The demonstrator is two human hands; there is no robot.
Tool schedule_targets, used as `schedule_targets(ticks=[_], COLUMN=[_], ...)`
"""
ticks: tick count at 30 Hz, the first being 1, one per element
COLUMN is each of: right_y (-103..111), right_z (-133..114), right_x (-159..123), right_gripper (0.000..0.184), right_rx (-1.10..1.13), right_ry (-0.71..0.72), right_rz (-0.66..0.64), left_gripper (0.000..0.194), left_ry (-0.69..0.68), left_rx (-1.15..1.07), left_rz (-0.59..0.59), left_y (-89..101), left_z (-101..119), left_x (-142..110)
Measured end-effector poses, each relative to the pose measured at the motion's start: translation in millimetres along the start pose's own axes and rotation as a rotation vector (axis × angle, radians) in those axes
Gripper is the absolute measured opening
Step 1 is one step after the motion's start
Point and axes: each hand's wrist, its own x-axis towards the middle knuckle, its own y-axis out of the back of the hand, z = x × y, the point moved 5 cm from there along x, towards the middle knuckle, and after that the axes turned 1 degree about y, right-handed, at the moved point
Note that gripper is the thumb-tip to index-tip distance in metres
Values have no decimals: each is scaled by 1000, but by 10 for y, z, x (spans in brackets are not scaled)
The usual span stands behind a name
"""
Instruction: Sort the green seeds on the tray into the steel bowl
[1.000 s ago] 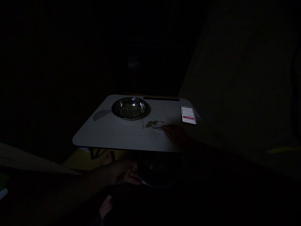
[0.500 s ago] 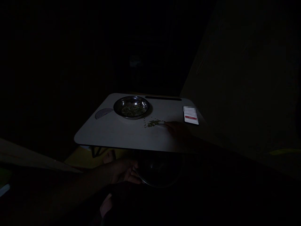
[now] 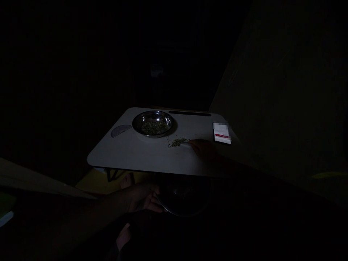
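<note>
The scene is very dark. A small white lap table (image 3: 136, 156) carries a steel bowl (image 3: 153, 124) with green grains in it. A little heap of the same green grains (image 3: 177, 141) lies on the table just in front of the bowl. My right hand (image 3: 205, 149) rests on the table right of the heap, its fingers pinched on a small pale object whose tip touches the grains. Below the table's front edge my left hand (image 3: 141, 198) grips the rim of a second, dark steel bowl (image 3: 183, 197).
A white card with a red stripe (image 3: 222, 132) lies at the table's right edge. A grey half-round mark (image 3: 121, 130) sits left of the bowl and a dark slot (image 3: 189, 114) runs along the far edge. Something yellow (image 3: 95, 183) shows under the table.
My right hand has moved up toward the grain heap, and the scattered grains are pushed into a tighter heap. My left hand and the lower bowl have stayed in place.
</note>
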Motion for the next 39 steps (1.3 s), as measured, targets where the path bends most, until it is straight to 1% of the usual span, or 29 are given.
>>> schedule_targets(ticks=[7, 17, 29, 33, 37, 39], right_y=[-25, -5, 14, 32, 83, 113], right_z=[43, 66, 30, -7, -102, -152], right_x=[-23, -83, -139, -168, -216, -245], right_gripper=[31, 30, 30, 29, 29, 29], right_rx=[34, 74, 79, 58, 44, 41], right_ry=[10, 17, 58, 73, 94, 93], right_rz=[8, 4, -11, -21, -74, -89], left_gripper=[13, 12, 12, 11, 13, 13], left_ry=[-4, 3, 10, 7, 0, -3], left_rx=[4, 16, 47, 48, 35, 37], left_rz=[-11, -2, -1, 9, -19, -13], left_y=[0, -16, -36, -4, -12, -21], left_z=[-1, 11, 11, -13, -18, -10], left_x=[1, -9, 4, 45, 62, 59])
